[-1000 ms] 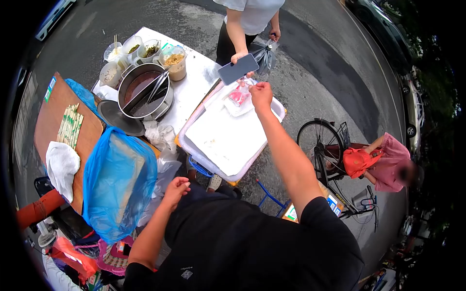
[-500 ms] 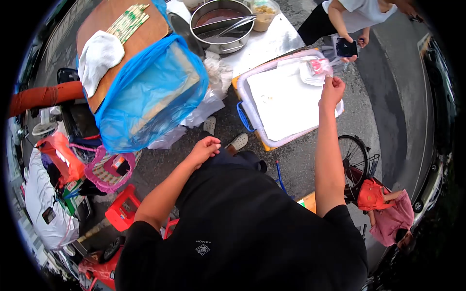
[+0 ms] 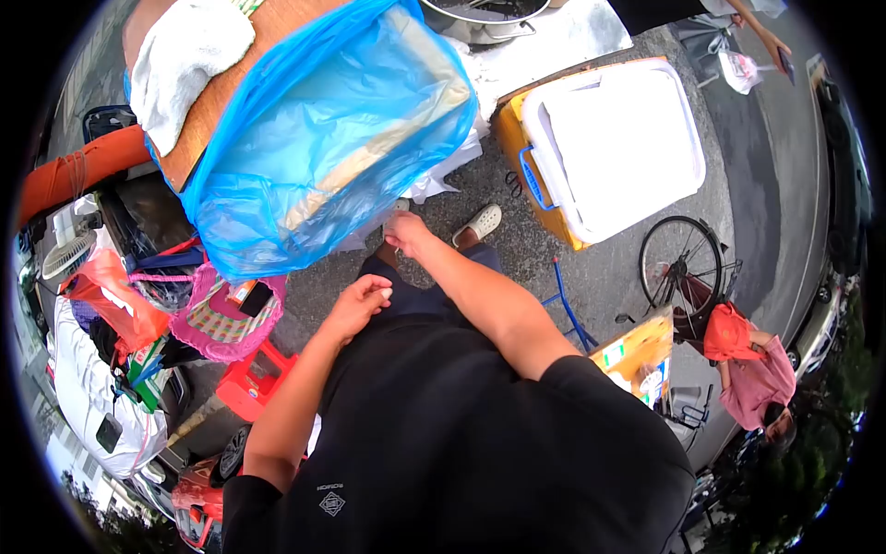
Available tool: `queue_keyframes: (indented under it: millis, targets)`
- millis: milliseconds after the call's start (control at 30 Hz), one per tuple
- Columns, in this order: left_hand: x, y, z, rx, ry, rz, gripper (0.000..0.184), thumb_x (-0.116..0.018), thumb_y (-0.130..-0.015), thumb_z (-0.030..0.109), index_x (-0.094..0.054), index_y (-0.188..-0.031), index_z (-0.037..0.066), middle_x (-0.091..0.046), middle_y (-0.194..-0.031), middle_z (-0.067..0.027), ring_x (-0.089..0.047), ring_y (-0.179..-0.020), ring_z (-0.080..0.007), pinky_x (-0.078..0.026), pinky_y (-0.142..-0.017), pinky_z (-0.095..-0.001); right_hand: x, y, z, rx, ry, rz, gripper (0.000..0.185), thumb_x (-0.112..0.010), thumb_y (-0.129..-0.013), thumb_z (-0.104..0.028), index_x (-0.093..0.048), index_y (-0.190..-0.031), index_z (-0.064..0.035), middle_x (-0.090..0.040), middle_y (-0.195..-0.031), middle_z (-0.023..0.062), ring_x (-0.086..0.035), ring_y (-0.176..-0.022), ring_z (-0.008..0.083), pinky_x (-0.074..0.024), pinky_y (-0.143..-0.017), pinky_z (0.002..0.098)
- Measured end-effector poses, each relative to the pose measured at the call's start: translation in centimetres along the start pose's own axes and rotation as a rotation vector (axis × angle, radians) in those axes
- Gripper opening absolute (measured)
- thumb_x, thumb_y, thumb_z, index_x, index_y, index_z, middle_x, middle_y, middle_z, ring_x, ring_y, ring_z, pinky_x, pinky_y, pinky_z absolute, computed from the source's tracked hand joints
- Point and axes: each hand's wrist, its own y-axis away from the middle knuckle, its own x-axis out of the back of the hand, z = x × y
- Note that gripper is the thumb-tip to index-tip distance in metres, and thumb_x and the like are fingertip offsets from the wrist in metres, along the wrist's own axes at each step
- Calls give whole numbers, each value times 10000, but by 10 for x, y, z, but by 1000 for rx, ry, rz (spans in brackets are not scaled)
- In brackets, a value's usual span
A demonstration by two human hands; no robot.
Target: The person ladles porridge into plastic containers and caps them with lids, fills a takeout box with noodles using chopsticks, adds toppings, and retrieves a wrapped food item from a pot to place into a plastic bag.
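My left hand (image 3: 358,307) is in front of my waist, its thumb and fingers drawn together. A small pale spot shows at its fingertips, too small to name. Further forward, near the front edge of the blue plastic bag (image 3: 277,185), my right hand (image 3: 406,233) is curled closed, and whatever it may hold is hidden. The two hands are apart. The blue bag covers a box-like shape beside a wooden board (image 3: 268,42) with a white cloth (image 3: 189,69) on it. To the right stands a yellow crate (image 3: 519,148) with a white lid (image 3: 618,138).
A metal pot (image 3: 484,20) stands at the top. A pink basket (image 3: 221,342) and a red stool (image 3: 254,383) are at left. On the right are a bicycle (image 3: 681,268) and a person in pink (image 3: 761,379). A clear bag (image 3: 740,72) hangs near another person's arm (image 3: 761,37).
My right hand has come back from the plastic bag above the white lid to near my left hand. That bag is now farther right, away from the lid, beside the other person. The view has shifted.
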Motion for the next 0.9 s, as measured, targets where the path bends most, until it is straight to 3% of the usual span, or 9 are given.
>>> queue_keyframes:
  millis: [233,400,433,500,600,700,767,800,900]
  targets:
    - [69,-3,10,-92,-136,-110,207,-651,-1007,186,-659,-1189,89,-667,-1009,23,-629,-901,-88,-497,-800,-273,1,-2,11,346,111,251,184,-796,-847,-112,-658,-956,-57,-635,-787,19,-581,-709,123,-469,-607,313]
    - [40,-39,68,-605,-646,-175,300,-695,-939,138,-630,-1203,11,-677,-1047,-69,-650,-889,-199,-527,-831,-320,81,115,-3,646,267,415,244,-831,-826,-228,-675,-885,-51,-642,-749,14,-579,-707,132,-497,-662,340]
    - [24,-40,91,-741,-820,-179,393,-744,-876,143,-620,-1225,12,-654,-1156,-141,-645,-1018,-306,-520,-925,-378,94,137,-1,694,262,434,250,-828,-832,-244,-676,-883,-52,-637,-741,9,-576,-703,131,-498,-662,342]
    - [-12,-50,115,-1060,-1001,-245,510,-769,-851,159,-595,-1319,52,-584,-1332,-190,-569,-1245,-335,-460,-1058,-406,118,177,7,899,421,443,280,-812,-830,-259,-708,-966,-37,-676,-928,101,-664,-837,216,-546,-748,362]
    - [-79,-70,130,-1115,-1076,-605,727,-834,-790,193,-529,-1439,75,-578,-1366,-193,-543,-1283,-361,-439,-1087,-445,136,255,16,1222,506,534,328,-760,-852,-317,-713,-1045,-57,-686,-1037,164,-659,-1016,347,-532,-894,427]
    - [-151,-68,129,-700,-1007,-916,375,-732,-876,121,-668,-1226,4,-724,-942,-83,-667,-873,-168,-531,-843,-332,155,329,38,1046,348,687,251,-701,-921,-272,-619,-975,-40,-684,-822,153,-701,-776,297,-534,-678,447]
    - [-188,-71,121,-417,-1003,-983,200,-698,-937,152,-710,-1076,7,-697,-910,-8,-600,-826,-87,-494,-751,-268,176,344,64,1089,284,978,260,-681,-931,-265,-561,-910,-36,-645,-700,145,-670,-640,313,-486,-591,474]
    - [-207,-70,113,-275,-933,-997,185,-705,-950,172,-713,-1046,14,-699,-896,-7,-603,-799,-80,-482,-726,-251,189,345,80,1094,215,1079,291,-695,-938,-286,-551,-890,-38,-624,-670,121,-633,-599,263,-471,-564,437]
    - [-269,-64,87,-98,-855,-1072,235,-667,-985,242,-698,-1055,20,-711,-860,-45,-680,-751,-151,-520,-706,-277,228,364,126,930,-109,1078,324,-693,-932,-349,-574,-899,-49,-636,-681,154,-644,-626,346,-477,-595,465]
